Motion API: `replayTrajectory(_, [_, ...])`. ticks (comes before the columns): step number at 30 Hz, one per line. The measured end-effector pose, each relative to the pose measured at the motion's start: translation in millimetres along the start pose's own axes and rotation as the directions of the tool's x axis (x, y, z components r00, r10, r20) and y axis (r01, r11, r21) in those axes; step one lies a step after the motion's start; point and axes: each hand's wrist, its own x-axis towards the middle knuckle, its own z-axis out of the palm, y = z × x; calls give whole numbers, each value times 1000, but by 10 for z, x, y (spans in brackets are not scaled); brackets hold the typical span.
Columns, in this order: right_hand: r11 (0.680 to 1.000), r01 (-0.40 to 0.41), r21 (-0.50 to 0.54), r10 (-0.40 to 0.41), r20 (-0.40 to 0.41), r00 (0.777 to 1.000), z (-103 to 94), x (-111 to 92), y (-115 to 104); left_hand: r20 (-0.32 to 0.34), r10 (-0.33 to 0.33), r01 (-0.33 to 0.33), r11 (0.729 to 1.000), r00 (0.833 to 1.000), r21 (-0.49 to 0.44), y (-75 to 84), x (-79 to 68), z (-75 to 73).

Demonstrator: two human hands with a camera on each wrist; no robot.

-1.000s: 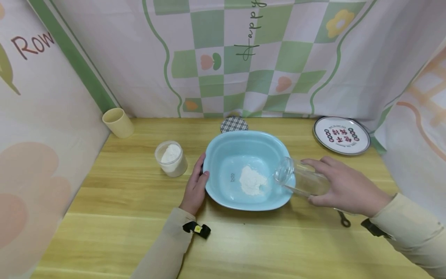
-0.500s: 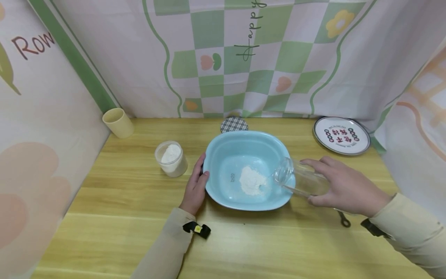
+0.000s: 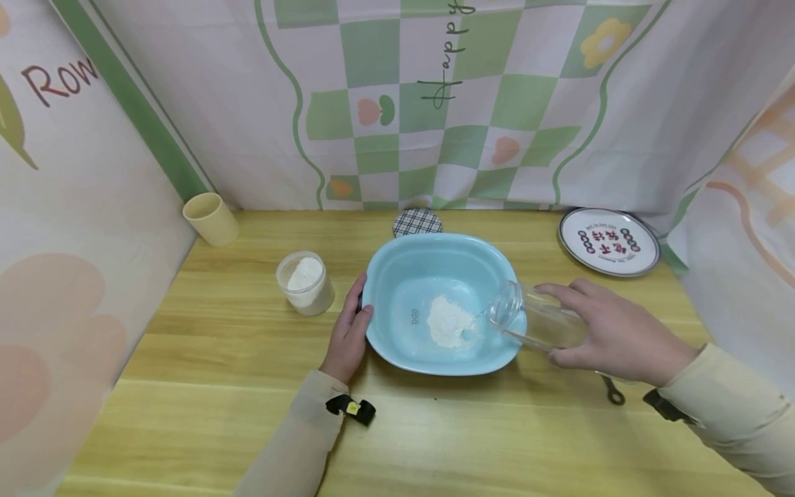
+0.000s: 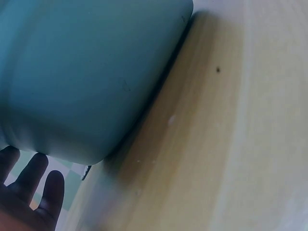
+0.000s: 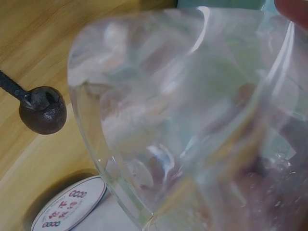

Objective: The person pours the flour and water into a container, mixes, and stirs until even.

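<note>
A pale blue basin (image 3: 385, 276) sits mid-table with a heap of white powder (image 3: 448, 323) on its floor. My left hand (image 3: 348, 335) holds the basin's left side, thumb at the rim; in the left wrist view its fingers (image 4: 52, 192) reach the outer wall. My right hand (image 3: 611, 328) grips a clear drinking glass (image 3: 543, 324), tilted with its mouth over the basin's right rim. A thin stream of water (image 3: 479, 316) runs from it to the powder's right edge. In the right wrist view the glass (image 5: 159, 96) fills most of the picture.
Left of the basin stands a clear jar (image 3: 313, 297) of white powder. A yellow cup (image 3: 211, 219) is at the back left, a checked coaster (image 3: 416, 221) behind the basin, a plate (image 3: 609, 241) back right. A dark spoon-like utensil (image 3: 613, 393) lies below my right hand.
The thin stream from the glass shows more clearly now, and the powder's right edge is slightly more hollowed. Both hands and the basin hold their places.
</note>
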Motion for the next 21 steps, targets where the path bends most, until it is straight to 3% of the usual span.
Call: replayTrajectory(21, [1000,-4,-6,4,8,1000,-5,6,-4,-6,-13,13,1000,1000,17,12,-4,-5])
